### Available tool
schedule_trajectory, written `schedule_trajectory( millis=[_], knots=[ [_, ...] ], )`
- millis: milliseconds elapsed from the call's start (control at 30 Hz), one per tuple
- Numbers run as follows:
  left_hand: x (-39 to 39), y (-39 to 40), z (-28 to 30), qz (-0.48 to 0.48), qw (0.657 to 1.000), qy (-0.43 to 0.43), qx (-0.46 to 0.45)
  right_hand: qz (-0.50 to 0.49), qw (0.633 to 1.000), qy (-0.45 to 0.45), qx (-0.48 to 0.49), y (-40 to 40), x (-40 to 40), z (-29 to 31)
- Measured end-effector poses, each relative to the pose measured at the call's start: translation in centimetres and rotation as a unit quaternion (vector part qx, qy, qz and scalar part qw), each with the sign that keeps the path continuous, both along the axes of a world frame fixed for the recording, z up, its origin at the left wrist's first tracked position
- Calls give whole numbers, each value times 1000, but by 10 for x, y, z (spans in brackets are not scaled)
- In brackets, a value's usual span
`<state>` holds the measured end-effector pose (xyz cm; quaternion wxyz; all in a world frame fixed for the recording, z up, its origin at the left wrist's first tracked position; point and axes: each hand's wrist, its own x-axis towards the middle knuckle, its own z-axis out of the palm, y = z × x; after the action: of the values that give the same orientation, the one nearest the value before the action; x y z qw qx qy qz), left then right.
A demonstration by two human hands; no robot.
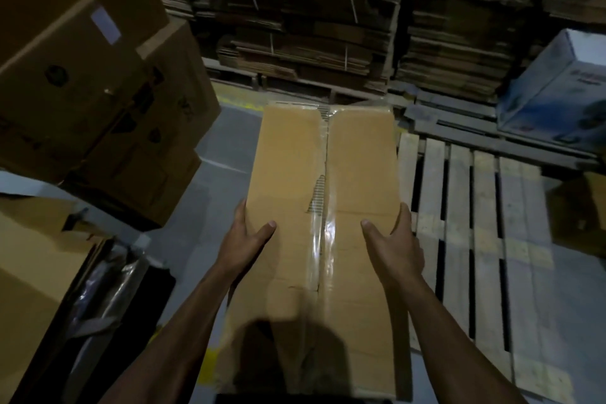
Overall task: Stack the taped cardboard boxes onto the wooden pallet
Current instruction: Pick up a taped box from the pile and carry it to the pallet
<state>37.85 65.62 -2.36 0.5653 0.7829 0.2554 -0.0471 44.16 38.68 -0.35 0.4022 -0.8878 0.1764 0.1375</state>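
— Where's the long tan cardboard box (324, 223) with clear tape down its seam?
— Between both hands: left hand (247, 244) and right hand (395, 244) each hold a long side, thumbs on top.
— And the pale slatted wooden pallet (485, 239)?
— Just right of the right grip, bare; brown cartons (95, 85) stand stacked left of the left.

left: stacked boxes (98, 92) block | right: wooden pallet (475, 223) slats open, blue box (554, 88) at far corner | ahead: flattened cardboard stacks (295, 16) wall off
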Motion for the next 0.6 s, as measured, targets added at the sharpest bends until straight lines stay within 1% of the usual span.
schedule_trajectory(
  millis=[300,367,600],
  knots=[
    [78,16,-61,-24,998,58,10,-43,997,66,-3,14,66,-68],
    [96,22,-90,-32,997,66,9,-52,996,74,-6,18,80,-94],
    [148,37,-210,-69,995,63,-31,-63,993,95,-32,31,123,-222]
  ],
)
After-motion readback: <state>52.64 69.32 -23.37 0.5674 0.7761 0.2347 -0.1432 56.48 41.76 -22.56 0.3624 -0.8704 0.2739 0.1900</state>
